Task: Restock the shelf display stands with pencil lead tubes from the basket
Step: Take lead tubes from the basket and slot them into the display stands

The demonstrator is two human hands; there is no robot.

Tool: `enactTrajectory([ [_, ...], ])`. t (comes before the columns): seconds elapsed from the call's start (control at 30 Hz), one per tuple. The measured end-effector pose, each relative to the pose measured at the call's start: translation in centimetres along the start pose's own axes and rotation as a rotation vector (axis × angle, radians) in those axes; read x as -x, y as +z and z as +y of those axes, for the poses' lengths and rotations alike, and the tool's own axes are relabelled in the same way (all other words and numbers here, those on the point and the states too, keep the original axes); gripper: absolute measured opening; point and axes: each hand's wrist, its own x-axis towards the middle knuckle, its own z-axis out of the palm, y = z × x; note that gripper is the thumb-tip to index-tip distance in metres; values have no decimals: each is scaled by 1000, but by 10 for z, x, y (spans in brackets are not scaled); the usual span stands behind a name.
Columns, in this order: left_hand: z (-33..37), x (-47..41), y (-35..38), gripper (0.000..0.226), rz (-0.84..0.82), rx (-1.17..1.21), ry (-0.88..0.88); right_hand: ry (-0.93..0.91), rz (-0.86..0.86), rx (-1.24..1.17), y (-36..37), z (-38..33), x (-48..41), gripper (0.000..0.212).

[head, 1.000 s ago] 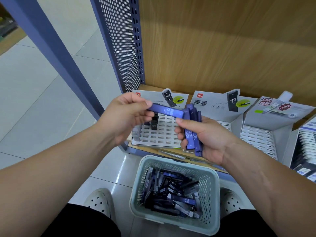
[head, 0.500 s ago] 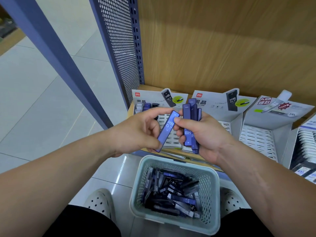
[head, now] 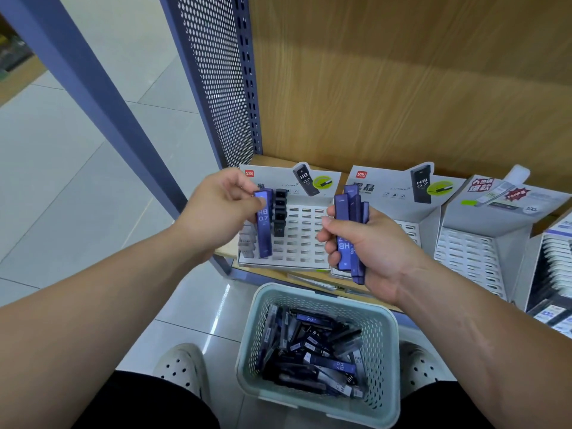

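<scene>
Pinching one upright HB 0.7 lead tube [head: 263, 224] between left hand [head: 216, 212] fingertips above the display stand [head: 305, 239]; gripping a tube bundle [head: 351, 233] in curled right hand [head: 368, 246] fingers.

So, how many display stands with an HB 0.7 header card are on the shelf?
2. The left stand is at the left end of the shelf, behind the left hand; the second stand sits beside it, behind the right hand. More may be hidden.

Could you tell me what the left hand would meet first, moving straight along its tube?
Likely the leftmost display stand's slotted tray: the tube in the left hand points down at its front-left slots; depth unclear.
</scene>
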Motion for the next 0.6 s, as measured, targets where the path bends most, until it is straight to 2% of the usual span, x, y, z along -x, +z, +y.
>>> enactTrajectory([
  [0.2,-14,-13,1,19,116,-241,83,-30,28,11,-17,2,3,22],
  [0.37,-18,-19,6,24,111,-446,174,-35,29,-11,-24,-2,6,19],
  [0.6,-25,-23,16,10,39,-784,305,-41,33,-28,-27,-7,6,21],
])
